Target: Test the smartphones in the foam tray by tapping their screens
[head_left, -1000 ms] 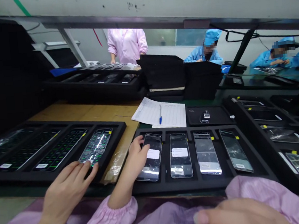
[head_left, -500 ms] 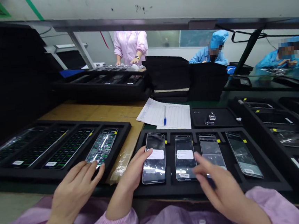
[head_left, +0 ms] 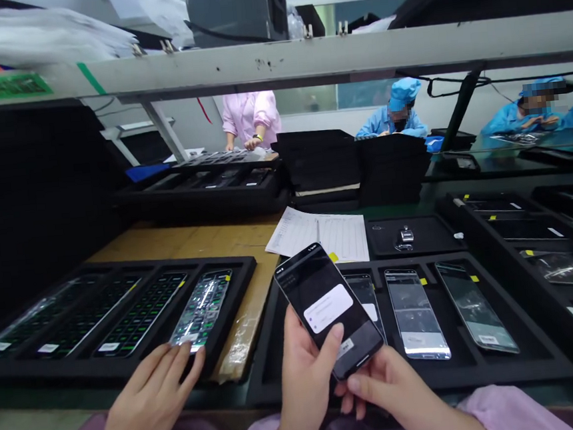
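Note:
A smartphone [head_left: 333, 314] with a white pop-up box on its lit dark screen is held tilted over the front of a black foam tray [head_left: 521, 370]. My left hand [head_left: 302, 367] wraps round its left side, the thumb lying on the lower screen. At the phone's bottom edge, my right hand [head_left: 402, 385] has curled fingers, partly hidden behind it. Behind the held phone, another phone [head_left: 367, 291] in the tray is partly covered. Two more phones, a grey-screened one [head_left: 415, 314] and a darker one [head_left: 476, 309], lie in slots to the right.
At left, another person's hand [head_left: 154, 394] touches a phone [head_left: 204, 306] in a second foam tray [head_left: 244, 272]. Paper sheets [head_left: 348, 233] and a small metal device [head_left: 406, 234] lie behind my tray. More phones fill a tray [head_left: 514, 242] at right. A shelf beam [head_left: 273, 65] crosses above.
My left hand has lifted the leftmost phone out of its slot and tilted it. My right hand has moved left from above the tray to that phone's bottom edge. The view has tipped up.

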`<move>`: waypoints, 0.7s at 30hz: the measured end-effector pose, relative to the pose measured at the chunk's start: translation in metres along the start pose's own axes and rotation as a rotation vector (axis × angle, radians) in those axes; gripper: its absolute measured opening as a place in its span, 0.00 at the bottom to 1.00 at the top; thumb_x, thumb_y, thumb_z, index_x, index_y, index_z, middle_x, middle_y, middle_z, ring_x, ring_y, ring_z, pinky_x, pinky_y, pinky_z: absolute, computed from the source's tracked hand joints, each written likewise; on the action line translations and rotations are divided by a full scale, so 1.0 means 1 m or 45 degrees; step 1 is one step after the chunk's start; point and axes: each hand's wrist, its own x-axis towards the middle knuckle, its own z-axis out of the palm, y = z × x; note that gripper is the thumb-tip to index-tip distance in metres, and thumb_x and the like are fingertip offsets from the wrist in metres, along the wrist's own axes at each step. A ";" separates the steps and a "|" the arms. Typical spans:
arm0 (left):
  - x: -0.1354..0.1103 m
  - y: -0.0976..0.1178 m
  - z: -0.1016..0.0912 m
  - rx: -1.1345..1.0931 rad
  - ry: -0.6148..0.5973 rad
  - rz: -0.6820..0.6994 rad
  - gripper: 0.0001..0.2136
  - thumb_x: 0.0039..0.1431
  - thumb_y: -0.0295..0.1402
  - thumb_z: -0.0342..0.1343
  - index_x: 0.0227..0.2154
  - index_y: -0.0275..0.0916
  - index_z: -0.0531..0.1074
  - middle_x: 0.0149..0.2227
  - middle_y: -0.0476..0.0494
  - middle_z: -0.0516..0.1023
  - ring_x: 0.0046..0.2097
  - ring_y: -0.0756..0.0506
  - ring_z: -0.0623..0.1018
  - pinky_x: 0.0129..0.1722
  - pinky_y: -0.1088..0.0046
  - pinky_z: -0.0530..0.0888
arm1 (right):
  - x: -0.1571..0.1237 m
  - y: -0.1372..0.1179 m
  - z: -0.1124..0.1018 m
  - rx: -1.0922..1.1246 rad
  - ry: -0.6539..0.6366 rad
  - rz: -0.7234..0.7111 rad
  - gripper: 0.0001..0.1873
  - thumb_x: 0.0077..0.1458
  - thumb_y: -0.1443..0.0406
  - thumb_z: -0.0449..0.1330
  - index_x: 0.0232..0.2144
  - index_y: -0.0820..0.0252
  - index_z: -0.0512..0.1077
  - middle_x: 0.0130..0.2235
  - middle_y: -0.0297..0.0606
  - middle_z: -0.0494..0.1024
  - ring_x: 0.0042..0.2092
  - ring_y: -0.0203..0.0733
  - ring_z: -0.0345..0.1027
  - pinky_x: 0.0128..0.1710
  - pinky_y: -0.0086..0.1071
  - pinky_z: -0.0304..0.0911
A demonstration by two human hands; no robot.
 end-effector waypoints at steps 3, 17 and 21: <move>0.001 -0.005 0.001 0.493 0.015 0.445 0.20 0.55 0.26 0.40 0.36 0.51 0.77 0.36 0.45 0.79 0.40 0.39 0.78 0.46 0.52 0.76 | -0.007 0.000 -0.007 -0.100 0.000 -0.028 0.23 0.50 0.53 0.68 0.40 0.62 0.68 0.37 0.41 0.78 0.34 0.38 0.74 0.28 0.26 0.66; 0.014 -0.021 0.019 0.531 -0.019 0.807 0.20 0.62 0.29 0.36 0.42 0.41 0.75 0.48 0.40 0.78 0.51 0.35 0.77 0.49 0.46 0.74 | -0.014 -0.037 -0.039 -1.925 0.280 -0.595 0.11 0.63 0.67 0.49 0.40 0.62 0.71 0.39 0.40 0.78 0.57 0.48 0.66 0.64 0.55 0.49; 0.018 -0.046 0.044 0.131 -0.165 0.591 0.20 0.62 0.39 0.39 0.41 0.48 0.78 0.50 0.46 0.78 0.53 0.37 0.76 0.53 0.45 0.71 | -0.029 -0.044 -0.060 -2.015 0.647 -0.726 0.10 0.65 0.68 0.47 0.42 0.60 0.68 0.42 0.38 0.78 0.55 0.45 0.67 0.62 0.54 0.52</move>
